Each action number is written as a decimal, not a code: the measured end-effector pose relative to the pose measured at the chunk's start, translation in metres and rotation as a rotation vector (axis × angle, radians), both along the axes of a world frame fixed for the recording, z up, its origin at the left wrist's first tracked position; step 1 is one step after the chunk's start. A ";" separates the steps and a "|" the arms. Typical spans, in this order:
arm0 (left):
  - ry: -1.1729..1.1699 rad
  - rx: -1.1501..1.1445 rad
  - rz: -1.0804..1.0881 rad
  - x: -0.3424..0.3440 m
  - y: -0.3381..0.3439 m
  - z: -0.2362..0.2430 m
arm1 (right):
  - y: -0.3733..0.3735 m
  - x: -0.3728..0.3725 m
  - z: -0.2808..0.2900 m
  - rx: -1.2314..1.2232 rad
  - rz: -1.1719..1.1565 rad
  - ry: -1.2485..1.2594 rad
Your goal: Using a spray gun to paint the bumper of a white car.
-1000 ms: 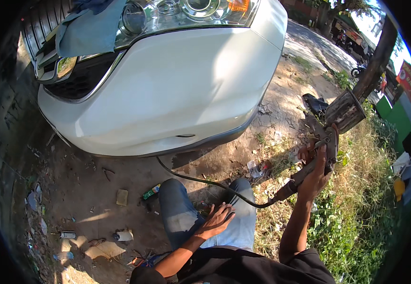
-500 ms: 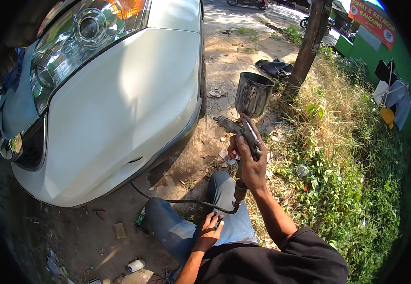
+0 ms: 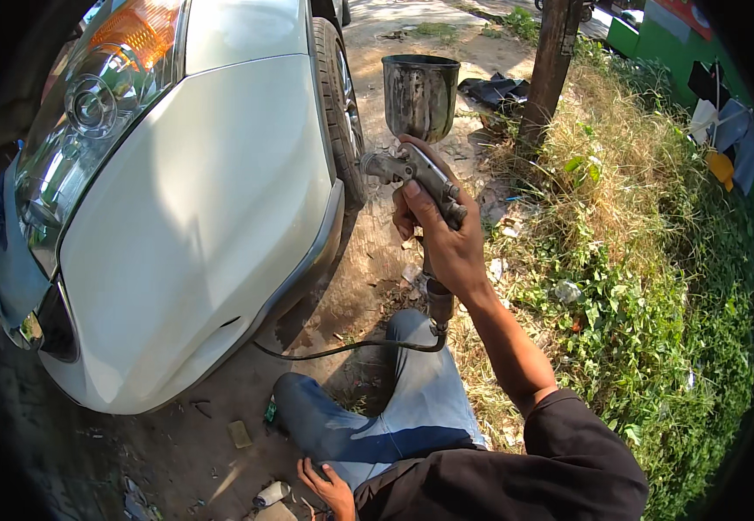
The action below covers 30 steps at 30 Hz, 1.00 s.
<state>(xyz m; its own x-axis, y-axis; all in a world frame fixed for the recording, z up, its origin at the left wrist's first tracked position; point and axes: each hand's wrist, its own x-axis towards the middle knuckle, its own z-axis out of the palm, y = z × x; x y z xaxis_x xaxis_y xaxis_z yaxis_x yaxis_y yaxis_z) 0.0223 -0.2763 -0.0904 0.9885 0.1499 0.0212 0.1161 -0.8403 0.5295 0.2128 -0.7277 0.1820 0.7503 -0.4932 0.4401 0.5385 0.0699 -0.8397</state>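
My right hand [image 3: 446, 230] is wrapped round the handle of a metal spray gun [image 3: 424, 178], raised in front of me. On top of the gun stands a paint-stained metal cup [image 3: 421, 100]. Its nozzle points left, toward the corner of a pearl-white car bumper [image 3: 194, 226], with a gap between them. A thin dark air hose [image 3: 355, 346] runs from the bottom of the handle across my knee and under the bumper. Low down, my left hand [image 3: 332, 489] rests with fingers spread by my left thigh, holding nothing.
A headlight [image 3: 103, 95] with an orange lamp and a front tyre [image 3: 339, 108] flank the bumper. Blue-grey cloth [image 3: 16, 252] hangs at the left. A wooden post [image 3: 552, 74] rises from dry grass [image 3: 620, 165]. Litter and a white bottle [image 3: 271, 494] lie on the dirt.
The spray gun has moved left and up in view, nearer the wheel side of the bumper. My left hand has slid down off my lap to my left thigh. The view has shifted.
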 end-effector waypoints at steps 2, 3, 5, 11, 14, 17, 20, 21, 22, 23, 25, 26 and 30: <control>0.063 -0.073 0.083 -0.019 -0.005 0.023 | -0.001 0.012 0.010 0.036 0.033 -0.022; 0.135 -0.175 0.132 -0.024 -0.013 0.026 | -0.007 0.015 0.014 0.043 0.030 -0.034; 0.179 -0.176 0.177 -0.027 -0.020 0.022 | -0.020 0.022 0.018 0.038 0.020 -0.057; 0.135 -0.220 0.133 -0.026 -0.021 0.014 | -0.031 0.026 0.030 -0.007 0.008 -0.101; 0.115 -0.226 0.133 -0.026 -0.020 0.012 | -0.023 0.024 0.023 -0.002 0.045 -0.093; 0.110 -0.212 0.136 -0.021 -0.025 0.008 | -0.019 0.016 0.013 0.026 0.062 -0.043; 0.090 -0.236 0.129 -0.020 -0.024 0.009 | -0.009 0.006 0.007 0.033 0.117 0.023; 0.085 -0.233 0.133 -0.020 -0.023 0.009 | -0.004 0.002 0.005 0.035 0.120 0.020; 0.080 -0.231 0.137 -0.020 -0.022 0.009 | 0.000 -0.002 0.003 0.052 0.143 0.049; 0.077 -0.228 0.139 -0.021 -0.021 0.009 | 0.004 -0.006 0.000 0.068 0.166 0.079; 0.075 -0.241 0.156 -0.021 -0.022 0.010 | 0.007 -0.011 -0.007 0.064 0.183 0.066; 0.073 -0.240 0.156 -0.020 -0.021 0.009 | 0.009 -0.012 -0.009 0.061 0.197 0.064; 0.110 -0.252 0.159 -0.016 -0.023 0.009 | 0.003 -0.006 0.001 0.057 0.159 0.085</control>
<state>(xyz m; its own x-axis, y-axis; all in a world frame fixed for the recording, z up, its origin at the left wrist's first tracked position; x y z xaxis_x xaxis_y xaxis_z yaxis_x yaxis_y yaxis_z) 0.0061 -0.2996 -0.0817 0.9464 0.2900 -0.1425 0.3042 -0.6509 0.6955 0.2072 -0.7246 0.1830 0.8542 -0.3876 0.3467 0.4442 0.1972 -0.8740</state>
